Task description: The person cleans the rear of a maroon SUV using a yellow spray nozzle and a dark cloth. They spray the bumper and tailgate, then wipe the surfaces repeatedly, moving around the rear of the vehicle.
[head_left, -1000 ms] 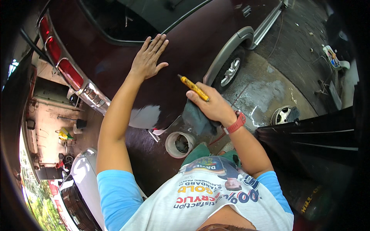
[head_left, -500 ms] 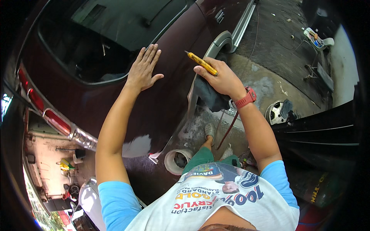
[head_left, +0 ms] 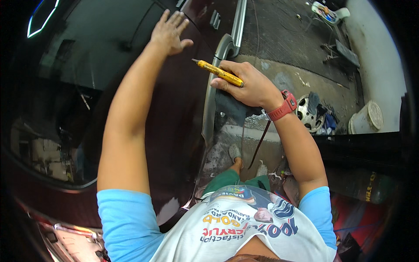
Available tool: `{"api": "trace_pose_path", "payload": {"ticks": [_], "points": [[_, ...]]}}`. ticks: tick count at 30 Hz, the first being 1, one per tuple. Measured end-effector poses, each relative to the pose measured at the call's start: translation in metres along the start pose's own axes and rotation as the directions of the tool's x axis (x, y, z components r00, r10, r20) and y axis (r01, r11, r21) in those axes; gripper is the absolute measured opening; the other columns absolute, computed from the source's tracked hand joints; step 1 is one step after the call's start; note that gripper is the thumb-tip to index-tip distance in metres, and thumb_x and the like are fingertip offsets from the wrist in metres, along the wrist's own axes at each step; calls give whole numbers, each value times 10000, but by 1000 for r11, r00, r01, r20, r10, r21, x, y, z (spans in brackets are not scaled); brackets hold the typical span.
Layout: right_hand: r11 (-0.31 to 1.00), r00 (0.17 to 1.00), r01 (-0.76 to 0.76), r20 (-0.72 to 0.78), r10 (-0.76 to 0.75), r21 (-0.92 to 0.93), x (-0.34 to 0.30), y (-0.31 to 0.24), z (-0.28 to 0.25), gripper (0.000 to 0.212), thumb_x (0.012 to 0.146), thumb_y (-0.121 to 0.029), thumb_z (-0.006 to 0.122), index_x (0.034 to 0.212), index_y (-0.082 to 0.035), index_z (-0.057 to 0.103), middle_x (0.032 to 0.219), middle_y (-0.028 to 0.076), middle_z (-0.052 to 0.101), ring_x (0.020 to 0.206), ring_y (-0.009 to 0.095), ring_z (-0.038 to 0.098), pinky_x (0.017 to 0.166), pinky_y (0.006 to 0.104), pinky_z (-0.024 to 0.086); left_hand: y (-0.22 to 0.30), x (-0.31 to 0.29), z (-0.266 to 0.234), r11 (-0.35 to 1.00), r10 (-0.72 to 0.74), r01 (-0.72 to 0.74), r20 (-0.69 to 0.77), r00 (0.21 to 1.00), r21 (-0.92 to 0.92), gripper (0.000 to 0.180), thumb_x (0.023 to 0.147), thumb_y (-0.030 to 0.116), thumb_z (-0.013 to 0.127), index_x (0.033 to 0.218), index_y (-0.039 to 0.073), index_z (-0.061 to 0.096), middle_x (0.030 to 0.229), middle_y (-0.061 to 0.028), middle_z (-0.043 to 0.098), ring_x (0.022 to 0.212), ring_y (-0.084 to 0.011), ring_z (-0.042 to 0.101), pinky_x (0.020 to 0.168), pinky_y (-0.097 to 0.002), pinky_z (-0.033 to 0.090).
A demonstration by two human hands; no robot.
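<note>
My left hand [head_left: 171, 34] is stretched out over the side of a dark maroon car [head_left: 174, 109], near the edge of its dark window [head_left: 104, 56]. Its fingers are spread and hold nothing; whether the palm touches the body I cannot tell. My right hand [head_left: 246, 83] is closed round a slim yellow pen-shaped tool [head_left: 220, 74], whose dark narrow tip points left toward the car. A dark grey cloth-like thing [head_left: 229, 108] shows just below this hand by the wheel arch [head_left: 224, 46]; whether the hand holds it too is hidden.
A wheel rim [head_left: 309, 118] with rags lies on the floor at right, near a white bucket [head_left: 367, 118]. Farther off, a white chair [head_left: 329, 13] with items on it stands by the wall. A dark hose [head_left: 260, 144] runs near my feet.
My view has moved forward along the car. My left hand has slid farther ahead along the window edge, fingers wider apart. The right hand keeps hold of the yellow tool.
</note>
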State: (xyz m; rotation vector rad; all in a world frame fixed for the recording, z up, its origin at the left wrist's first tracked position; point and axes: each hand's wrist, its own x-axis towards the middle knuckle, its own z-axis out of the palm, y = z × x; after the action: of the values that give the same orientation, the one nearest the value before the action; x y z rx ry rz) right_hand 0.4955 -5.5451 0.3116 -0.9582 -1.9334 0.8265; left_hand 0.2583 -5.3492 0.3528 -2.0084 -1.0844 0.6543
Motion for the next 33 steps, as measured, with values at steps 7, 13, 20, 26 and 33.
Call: {"api": "trace_pose_path", "payload": {"ticks": [7, 13, 20, 26, 33], "points": [[996, 996, -86, -24, 86, -3, -30, 18, -18, 463, 1004, -443, 782, 947, -7, 637, 728, 205, 593, 682, 406, 591, 642, 455, 452, 11, 89, 12, 978, 200, -198, -13, 980, 69, 943, 1052, 800, 336, 1740, 156, 308, 1813, -84, 280, 1691, -254, 188, 1381, -480, 83], [996, 994, -88, 68, 86, 23, -50, 25, -3, 467, 1014, -476, 760, 969, -20, 669, 762, 227, 647, 740, 456, 646, 657, 475, 485, 68, -37, 23, 849, 529, -517, 201, 825, -109, 1045, 993, 853, 380, 1718, 101, 351, 1799, -105, 315, 1692, -275, 187, 1382, -475, 59], [994, 991, 13, 134, -28, 113, -86, 17, 16, 464, 1031, -456, 748, 963, -10, 639, 756, 224, 638, 709, 447, 634, 644, 464, 481, 148, -211, 25, 808, 589, -537, 306, 748, -242, 1016, 995, 856, 348, 1732, 157, 337, 1814, -61, 289, 1698, -269, 156, 1378, -466, 21], [979, 962, 42, 256, -94, 200, -120, -21, 38, 489, 1028, -493, 733, 994, -13, 646, 773, 230, 659, 754, 462, 667, 655, 495, 482, 214, -367, -2, 586, 541, -255, 137, 829, -769, 855, 1033, 686, 526, 1661, 108, 466, 1748, -166, 393, 1649, -372, 292, 1350, -535, 219], [936, 943, 118, 258, -210, 331, -141, -81, 89, 550, 1038, -533, 704, 1092, 13, 667, 865, 262, 709, 847, 469, 708, 741, 514, 527, 159, -430, -95, 743, -425, 376, 43, 904, -554, 672, 957, 315, 779, 1558, 82, 588, 1685, -151, 486, 1612, -375, 361, 1330, -624, 185]]}}
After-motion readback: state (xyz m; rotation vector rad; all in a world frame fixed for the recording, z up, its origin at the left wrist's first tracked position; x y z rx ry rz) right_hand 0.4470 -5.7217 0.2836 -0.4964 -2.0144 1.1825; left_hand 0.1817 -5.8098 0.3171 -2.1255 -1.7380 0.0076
